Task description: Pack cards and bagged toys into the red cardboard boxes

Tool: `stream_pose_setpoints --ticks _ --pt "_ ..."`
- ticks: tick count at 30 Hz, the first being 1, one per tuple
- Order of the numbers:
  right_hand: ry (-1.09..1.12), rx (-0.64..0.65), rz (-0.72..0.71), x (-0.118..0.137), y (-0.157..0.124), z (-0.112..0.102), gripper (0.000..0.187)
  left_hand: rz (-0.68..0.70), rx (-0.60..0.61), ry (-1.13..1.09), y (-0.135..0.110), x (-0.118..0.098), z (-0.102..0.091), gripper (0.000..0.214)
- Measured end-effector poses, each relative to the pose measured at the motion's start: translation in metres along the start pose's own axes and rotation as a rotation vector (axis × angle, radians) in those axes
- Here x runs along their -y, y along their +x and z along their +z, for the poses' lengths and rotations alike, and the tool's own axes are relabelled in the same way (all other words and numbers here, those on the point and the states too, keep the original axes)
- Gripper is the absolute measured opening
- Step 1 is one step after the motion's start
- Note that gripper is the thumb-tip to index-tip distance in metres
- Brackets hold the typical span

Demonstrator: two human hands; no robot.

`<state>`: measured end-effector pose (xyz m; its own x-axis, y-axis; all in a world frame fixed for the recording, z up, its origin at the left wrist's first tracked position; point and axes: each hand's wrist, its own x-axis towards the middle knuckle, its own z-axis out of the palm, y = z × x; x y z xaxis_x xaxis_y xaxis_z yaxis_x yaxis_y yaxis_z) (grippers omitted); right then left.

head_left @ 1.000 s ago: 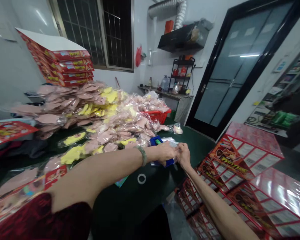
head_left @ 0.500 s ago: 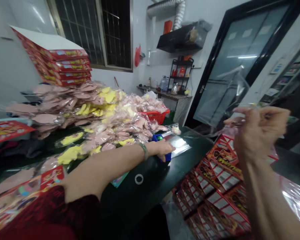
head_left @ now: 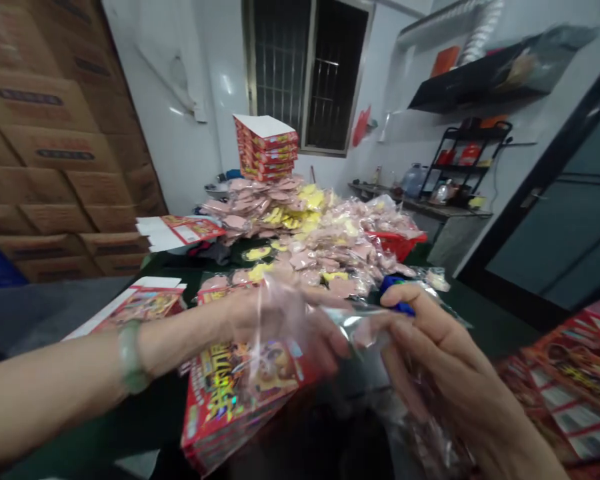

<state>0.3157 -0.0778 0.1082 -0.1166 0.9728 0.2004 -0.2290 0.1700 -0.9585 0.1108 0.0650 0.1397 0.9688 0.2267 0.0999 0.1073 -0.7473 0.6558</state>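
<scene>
Clear plastic bag (head_left: 350,321) stretched between left hand (head_left: 285,327) and right hand (head_left: 445,380)

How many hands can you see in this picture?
2: the left hand left of centre, the right hand at lower right, both on a clear plastic bag. Others may be hidden.
</scene>
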Motion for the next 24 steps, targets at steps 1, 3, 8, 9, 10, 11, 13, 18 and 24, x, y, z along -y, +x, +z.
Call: stream_pose_setpoints --ticks 1,3,8,9,10,11,13,18,24 --pt "-0.036 0.039 0.057 -0.008 -0.005 0.004 0.011 -0.024 -0.004 -0.124 -0.022 0.002 -0.005 0.055" --pt "-0.184 0.184 0.203 -0.028 -0.018 0.01 0.01 -0.149 -0.118 -0.192 -0.059 0.016 -0.017 0.067" --pt "-0.532 0.405 0.371 -0.102 -0.039 0.042 0.014 -0.504 -0.345 -0.127 -0.116 0.085 -0.036 0.08" --pt "-0.517 0.338 0.355 -0.116 -0.039 0.049 0.017 -0.51 -0.329 -0.179 -0.122 0.095 -0.035 0.079" --pt "-0.498 0.245 0.323 -0.128 -0.037 0.054 0.019 -0.501 -0.319 -0.218 -0.125 0.103 -0.034 0.078" --pt "-0.492 0.138 0.281 -0.137 -0.033 0.057 0.02 -0.486 -0.319 -0.231 -0.128 0.107 -0.032 0.077" --pt "-0.514 -0.051 0.192 -0.148 -0.022 0.053 0.022 -0.467 -0.339 -0.215 -0.131 0.105 -0.025 0.079" --pt "-0.448 -0.238 0.069 -0.145 0.035 0.005 0.03 -0.644 -0.479 0.139 -0.129 0.067 0.014 0.077" --pt "-0.381 -0.145 0.198 -0.112 0.071 -0.046 0.036 -0.782 -0.705 0.291 -0.122 0.052 0.063 0.079"
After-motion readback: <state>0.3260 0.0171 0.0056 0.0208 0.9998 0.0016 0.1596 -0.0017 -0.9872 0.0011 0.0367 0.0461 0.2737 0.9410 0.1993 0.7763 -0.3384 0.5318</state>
